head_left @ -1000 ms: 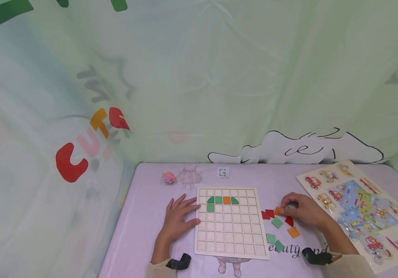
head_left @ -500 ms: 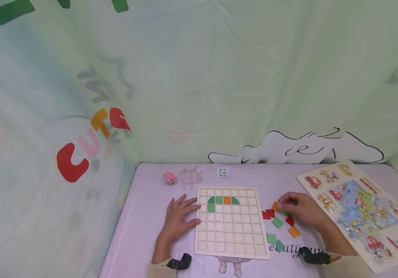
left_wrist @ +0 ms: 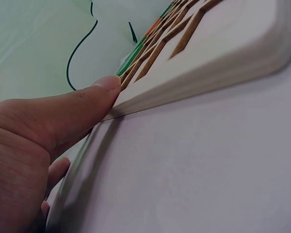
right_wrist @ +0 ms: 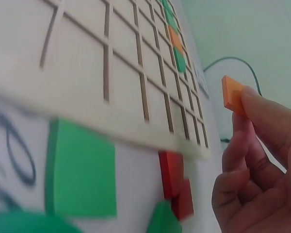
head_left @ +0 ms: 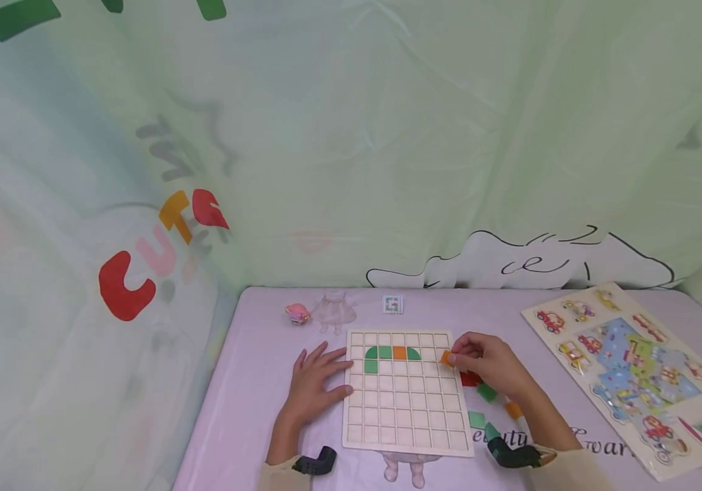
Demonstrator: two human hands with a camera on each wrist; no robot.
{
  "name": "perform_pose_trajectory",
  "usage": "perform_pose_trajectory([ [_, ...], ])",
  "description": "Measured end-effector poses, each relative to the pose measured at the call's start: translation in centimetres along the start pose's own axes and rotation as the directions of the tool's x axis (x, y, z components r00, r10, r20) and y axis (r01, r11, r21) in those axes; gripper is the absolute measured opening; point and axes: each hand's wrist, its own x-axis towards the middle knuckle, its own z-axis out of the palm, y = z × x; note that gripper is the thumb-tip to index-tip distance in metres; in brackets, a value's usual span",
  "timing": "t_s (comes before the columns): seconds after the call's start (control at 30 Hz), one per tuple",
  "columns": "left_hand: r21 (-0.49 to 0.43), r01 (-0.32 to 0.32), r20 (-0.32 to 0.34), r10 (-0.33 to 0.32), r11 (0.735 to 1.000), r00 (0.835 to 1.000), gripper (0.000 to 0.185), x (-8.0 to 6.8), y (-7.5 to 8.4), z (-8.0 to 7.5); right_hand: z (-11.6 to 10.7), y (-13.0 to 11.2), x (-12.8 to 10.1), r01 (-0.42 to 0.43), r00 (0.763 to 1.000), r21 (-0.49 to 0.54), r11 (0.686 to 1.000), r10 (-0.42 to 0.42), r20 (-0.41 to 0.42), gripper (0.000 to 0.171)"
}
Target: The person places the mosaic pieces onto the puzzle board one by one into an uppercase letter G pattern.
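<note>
Swung toward 9 o'clock since half a second ago: right hand with thin orange square tile, now above the pale wooden grid board

Tile at about 2 o'clock from the board's centre in the head view, tilted and clear of the surface in the right wrist view; pinched between thumb and fingertip, other fingers curled beneath. Left hand at 9 o'clock, unmoved: fingers spread, gripping nothing, thumb tip on the rim.

To carry well, pinch lightly near one edge, level the tile before any lowering, and square its sides to the grid lines. Keep the left hand steady so as not to slide the board, and pass clear of the red flat pieces and green square tile at 3 to 4 o'clock. Likeliest slip: catching a tilted corner.

Legible: a green "G" on the small square white card at 12 o'clock; "eauty" in black script on the pale purple tablecloth at 4 o'clock, the rest unclear; "C", "U", "T" in red, pink and orange on the pale green curtain at 10 o'clock, plus a red letter too distorted to tell. No brand seen.
</note>
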Motion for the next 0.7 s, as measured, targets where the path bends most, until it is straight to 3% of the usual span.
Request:
perform_pose_trajectory([
  [0.4, 0.01, -0.029, -0.025, 0.029, 1.0, 0.999, 0.048, -0.1, 0.0, 0.0, 4.6, -1.9, 1.5, 0.122, 0.99, 0.073, 0.99, -0.126, 0.058, 0.016],
  [0.7, 0.004, -0.016, -0.005, 0.016, 1.0, 1.0, 0.048, -0.1, 0.1, -0.1, 8.7, -3.5, 2.6, 0.179, 0.976, 0.053, 0.982, -0.184, 0.117, 0.009],
])
